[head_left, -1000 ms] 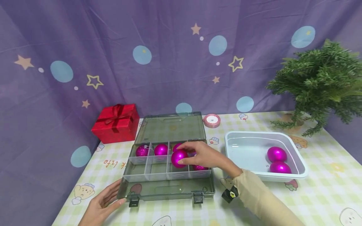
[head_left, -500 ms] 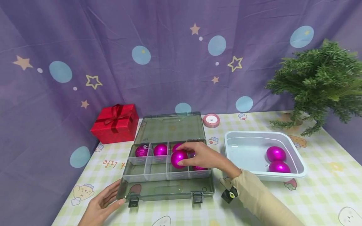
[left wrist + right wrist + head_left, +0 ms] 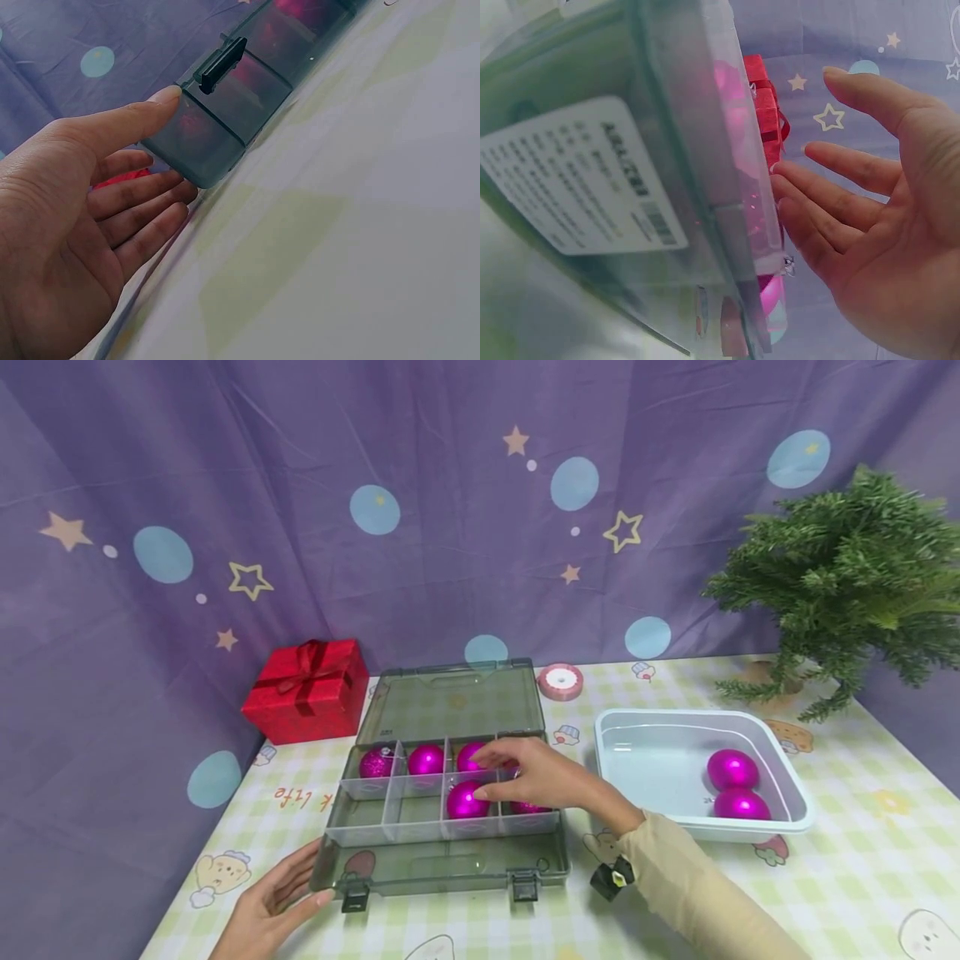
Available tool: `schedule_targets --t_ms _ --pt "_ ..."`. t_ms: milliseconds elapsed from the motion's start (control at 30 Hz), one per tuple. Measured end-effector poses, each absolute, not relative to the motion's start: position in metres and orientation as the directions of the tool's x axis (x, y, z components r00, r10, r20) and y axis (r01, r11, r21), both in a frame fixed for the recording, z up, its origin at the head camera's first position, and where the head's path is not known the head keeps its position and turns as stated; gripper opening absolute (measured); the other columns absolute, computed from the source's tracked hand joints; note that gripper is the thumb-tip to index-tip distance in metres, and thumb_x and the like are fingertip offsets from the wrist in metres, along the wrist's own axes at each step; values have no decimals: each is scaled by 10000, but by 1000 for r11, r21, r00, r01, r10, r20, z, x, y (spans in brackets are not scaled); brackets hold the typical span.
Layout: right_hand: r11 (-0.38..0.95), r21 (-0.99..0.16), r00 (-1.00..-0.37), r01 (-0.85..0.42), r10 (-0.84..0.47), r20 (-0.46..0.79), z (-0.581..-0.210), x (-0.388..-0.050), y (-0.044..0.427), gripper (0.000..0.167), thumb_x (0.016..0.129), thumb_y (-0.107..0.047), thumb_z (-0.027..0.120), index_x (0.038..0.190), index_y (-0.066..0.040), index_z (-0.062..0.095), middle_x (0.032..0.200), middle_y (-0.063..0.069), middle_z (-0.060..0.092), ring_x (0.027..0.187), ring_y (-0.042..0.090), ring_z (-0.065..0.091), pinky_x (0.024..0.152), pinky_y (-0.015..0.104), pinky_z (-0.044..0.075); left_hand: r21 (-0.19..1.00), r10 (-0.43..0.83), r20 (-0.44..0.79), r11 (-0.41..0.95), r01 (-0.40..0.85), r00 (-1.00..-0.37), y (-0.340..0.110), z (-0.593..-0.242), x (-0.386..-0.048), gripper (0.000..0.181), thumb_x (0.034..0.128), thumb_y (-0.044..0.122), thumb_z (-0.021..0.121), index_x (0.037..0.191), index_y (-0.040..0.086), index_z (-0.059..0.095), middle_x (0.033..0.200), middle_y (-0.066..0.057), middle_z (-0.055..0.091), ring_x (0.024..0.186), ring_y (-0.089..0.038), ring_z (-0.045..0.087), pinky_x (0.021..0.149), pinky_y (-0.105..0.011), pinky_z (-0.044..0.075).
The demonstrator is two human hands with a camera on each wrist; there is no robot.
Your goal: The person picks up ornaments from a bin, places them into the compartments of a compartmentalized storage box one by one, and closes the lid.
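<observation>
A grey translucent compartment box (image 3: 420, 883) lies with its lid raised in the head view. A shiny magenta Christmas ball (image 3: 463, 802) rests in its front row, third compartment from the left. Just above, my right hand (image 3: 543, 771) hovers with fingers spread; the right wrist view shows nothing in its grasp. Other magenta balls, such as a glittery ball (image 3: 375, 763), fill the back row; another glittery ball (image 3: 529, 807) sits front right, partly hidden by my hand. My left hand (image 3: 273, 893) touches the box's front left corner, fingers extended along the side and thumb at the front.
Two magenta balls (image 3: 733, 770) lie in a pale blue tub (image 3: 637, 777) on the right. A small artificial tree (image 3: 847, 577) stands behind it. At the back are a red gift box (image 3: 307, 693) and a pink ribbon roll (image 3: 561, 682). Purple curtain hangs behind.
The magenta ball that my right hand held has dropped into the front-row compartment, and the fingers have come apart from it. My left hand stays at the box corner.
</observation>
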State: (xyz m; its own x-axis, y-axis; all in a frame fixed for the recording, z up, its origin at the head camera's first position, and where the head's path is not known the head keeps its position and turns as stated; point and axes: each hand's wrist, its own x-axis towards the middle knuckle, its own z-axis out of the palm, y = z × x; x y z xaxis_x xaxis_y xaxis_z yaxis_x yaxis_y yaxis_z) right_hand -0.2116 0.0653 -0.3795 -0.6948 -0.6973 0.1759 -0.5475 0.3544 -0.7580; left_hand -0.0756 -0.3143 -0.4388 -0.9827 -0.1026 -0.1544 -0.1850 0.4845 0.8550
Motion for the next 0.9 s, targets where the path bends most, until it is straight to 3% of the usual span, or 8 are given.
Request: schedule_targets --t_ms 133,333,667,900 --pt "355 -754 -700 -553 -689 189 -377 -212 71 494 947 -298 786 1306 19 663 1222 125 713 1131 275 665 959 417 576 852 -100 -149 492 -179 -984 -315 -439 -76 748 938 342 797 1545 50 472 1492 -206 531 1181 -31 600 944 -184 525" --pt "371 -764 -728 -528 -661 181 -372 -208 89 509 952 -322 783 1322 6 662 1241 109 705 1121 257 664 951 448 580 854 -99 -137 493 -168 -986 -315 -440 -76 744 939 333 798 1544 47 473 1485 -209 537 1130 67 571 944 -181 524" --pt "407 -730 -763 -549 -600 240 -368 -199 139 470 957 -294 777 1315 -7 677 1245 112 708 1112 312 663 962 527 557 861 -94 -132 483 -161 -987 -314 -439 -75 747 932 338 805 1536 42 480 1485 -205 538 1116 81 566 944 -177 522" --pt "493 -696 -821 -522 -511 254 -364 -190 184 404 961 -242 777 1312 -60 689 1231 36 715 1111 260 670 971 447 564 854 -94 -135 494 -164 -986 -315 -440 -75 736 939 306 801 1538 28 476 1485 -221 534 1115 108 542 946 -164 512"
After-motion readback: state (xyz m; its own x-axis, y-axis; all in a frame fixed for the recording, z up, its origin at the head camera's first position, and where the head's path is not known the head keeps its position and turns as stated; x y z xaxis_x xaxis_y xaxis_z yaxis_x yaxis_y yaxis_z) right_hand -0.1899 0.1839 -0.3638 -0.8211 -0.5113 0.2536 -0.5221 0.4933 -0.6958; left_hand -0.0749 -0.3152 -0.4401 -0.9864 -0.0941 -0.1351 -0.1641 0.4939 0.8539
